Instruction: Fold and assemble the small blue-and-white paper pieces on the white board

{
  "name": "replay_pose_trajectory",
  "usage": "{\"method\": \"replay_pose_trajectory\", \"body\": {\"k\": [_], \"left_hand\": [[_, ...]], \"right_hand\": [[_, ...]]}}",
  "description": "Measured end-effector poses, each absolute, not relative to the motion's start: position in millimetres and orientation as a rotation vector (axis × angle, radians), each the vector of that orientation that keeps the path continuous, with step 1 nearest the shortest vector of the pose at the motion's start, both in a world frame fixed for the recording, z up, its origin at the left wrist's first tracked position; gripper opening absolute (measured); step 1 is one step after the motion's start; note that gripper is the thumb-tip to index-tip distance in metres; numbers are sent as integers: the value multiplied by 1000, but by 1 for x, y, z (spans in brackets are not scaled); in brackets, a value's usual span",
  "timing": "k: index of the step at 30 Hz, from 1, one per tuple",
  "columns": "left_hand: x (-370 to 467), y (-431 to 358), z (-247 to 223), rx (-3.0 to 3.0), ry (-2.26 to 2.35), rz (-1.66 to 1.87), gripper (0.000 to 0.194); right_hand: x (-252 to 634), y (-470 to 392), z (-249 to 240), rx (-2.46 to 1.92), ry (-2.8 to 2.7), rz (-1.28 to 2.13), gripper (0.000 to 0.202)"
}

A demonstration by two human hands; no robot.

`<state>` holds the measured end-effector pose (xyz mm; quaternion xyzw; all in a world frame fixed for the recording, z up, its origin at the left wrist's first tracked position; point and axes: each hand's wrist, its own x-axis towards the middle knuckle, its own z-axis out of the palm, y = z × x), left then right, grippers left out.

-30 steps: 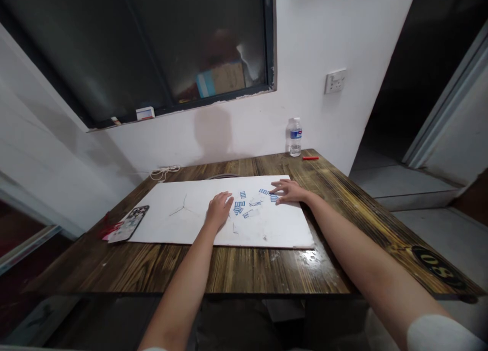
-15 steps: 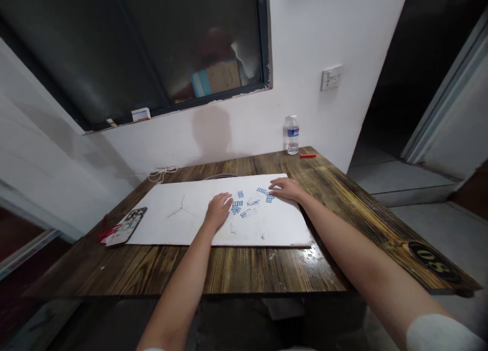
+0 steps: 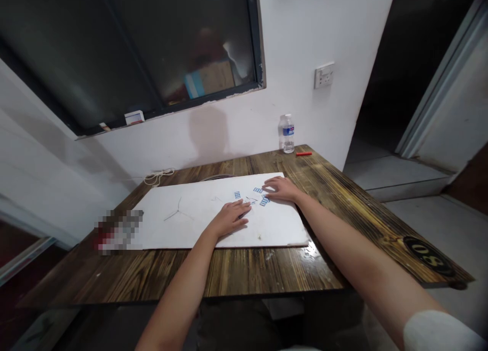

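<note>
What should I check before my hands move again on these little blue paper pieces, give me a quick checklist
1. Left hand lies flat on the white board, fingers spread, over some pieces: ok.
2. Right hand rests palm down, fingertips at the blue pieces: ok.
3. All visible pieces lie on the board, none on the wooden table: ok.
4. Pieces under the left palm: cannot tell how many.
5. Water bottle and red pen stand apart at the far corner: ok.
6. Either hand gripping a piece: cannot tell.
</note>
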<state>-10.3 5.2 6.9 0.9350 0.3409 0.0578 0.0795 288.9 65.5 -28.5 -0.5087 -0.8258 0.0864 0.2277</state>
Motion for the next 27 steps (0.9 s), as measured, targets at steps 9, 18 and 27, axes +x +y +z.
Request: {"method": "replay_pose_trajectory", "body": {"k": [9, 18, 27], "left_hand": [[-11, 4, 14, 2817, 910, 246, 46], [-9, 8, 2, 2773, 907, 235, 56], [-5, 2, 12, 2744, 694, 316, 58]], "right_hand": [[289, 71, -34, -1378, -2220, 206, 35], [291, 81, -44, -1403, -2235, 137, 45], [292, 86, -49, -1448, -2139, 166, 29]]}}
